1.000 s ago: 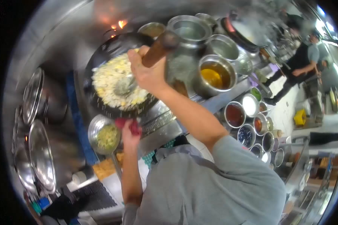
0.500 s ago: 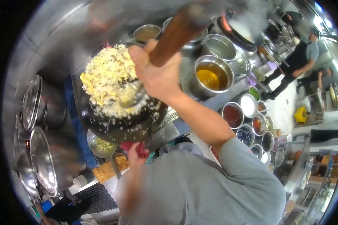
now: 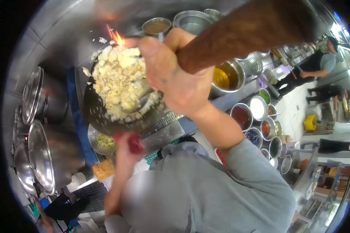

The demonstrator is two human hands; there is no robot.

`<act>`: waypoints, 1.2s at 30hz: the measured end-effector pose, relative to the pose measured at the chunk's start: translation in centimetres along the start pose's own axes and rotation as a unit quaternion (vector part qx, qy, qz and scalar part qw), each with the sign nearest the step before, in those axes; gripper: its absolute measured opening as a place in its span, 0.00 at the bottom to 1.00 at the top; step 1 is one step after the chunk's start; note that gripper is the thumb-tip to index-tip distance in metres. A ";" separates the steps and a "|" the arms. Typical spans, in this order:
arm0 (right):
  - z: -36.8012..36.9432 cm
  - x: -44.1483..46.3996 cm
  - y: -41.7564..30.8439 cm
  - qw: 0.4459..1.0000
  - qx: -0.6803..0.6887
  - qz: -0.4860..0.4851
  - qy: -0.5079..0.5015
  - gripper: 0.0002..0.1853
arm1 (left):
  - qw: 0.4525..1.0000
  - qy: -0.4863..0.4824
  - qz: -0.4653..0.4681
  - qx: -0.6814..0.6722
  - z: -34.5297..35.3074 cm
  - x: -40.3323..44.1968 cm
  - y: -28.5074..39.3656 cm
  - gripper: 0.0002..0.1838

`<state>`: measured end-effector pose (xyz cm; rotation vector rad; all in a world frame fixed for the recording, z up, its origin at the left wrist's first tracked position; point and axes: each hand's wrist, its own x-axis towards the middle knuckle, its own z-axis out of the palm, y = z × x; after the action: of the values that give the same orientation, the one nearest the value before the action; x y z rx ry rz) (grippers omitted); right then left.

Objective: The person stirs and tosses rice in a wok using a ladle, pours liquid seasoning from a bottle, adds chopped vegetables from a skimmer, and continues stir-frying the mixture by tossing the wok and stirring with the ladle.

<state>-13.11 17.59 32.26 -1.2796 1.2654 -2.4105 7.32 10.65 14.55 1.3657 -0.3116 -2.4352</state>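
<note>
The right hand (image 3: 179, 79) and the thick wooden handle of the ladle (image 3: 245, 35) hide the right part of the wok (image 3: 96, 116); the handle's end blurs near the top edge. The right fingers wrap this handle, thumb toward the wok, forearm reaching up from the lower right. The left hand (image 3: 124, 151), blurred, closes on a red cloth (image 3: 136, 144) by the wok's near rim; it perhaps covers a wok handle. Pale yellow food (image 3: 114, 75) heaps in the wok, flames (image 3: 116, 37) just beyond. A strainer (image 3: 104, 143) sits partly beneath the wok; a pot of amber liquid (image 3: 224, 76) stands behind the right wrist.
</note>
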 end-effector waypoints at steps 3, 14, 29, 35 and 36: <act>-0.2 -1.4 6.7 0.999 -0.024 0.013 0.037 0.18 | 0.990 -0.122 0.076 -0.010 -1.5 8.9 2.4 0.03; 0.1 6.8 1.1 0.998 -0.055 0.007 -0.028 0.18 | 0.989 -0.060 0.128 0.035 -0.7 14.1 3.8 0.04; 3.0 14.3 19.6 0.988 -0.125 -0.024 -0.088 0.13 | 0.998 -0.049 0.047 0.006 -6.3 5.4 -6.4 0.18; 4.2 9.8 22.5 0.908 0.406 0.076 0.064 0.18 | 0.976 -0.031 0.131 0.173 -7.0 2.9 -5.2 0.15; 3.7 10.2 24.3 0.989 0.138 -0.047 0.012 0.16 | 0.967 -0.013 0.145 0.208 -6.7 2.8 -4.8 0.15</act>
<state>-22.87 -4.96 21.99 -1.2567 0.8540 -2.5604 10.89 13.81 7.26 1.3293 -1.0036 -2.2179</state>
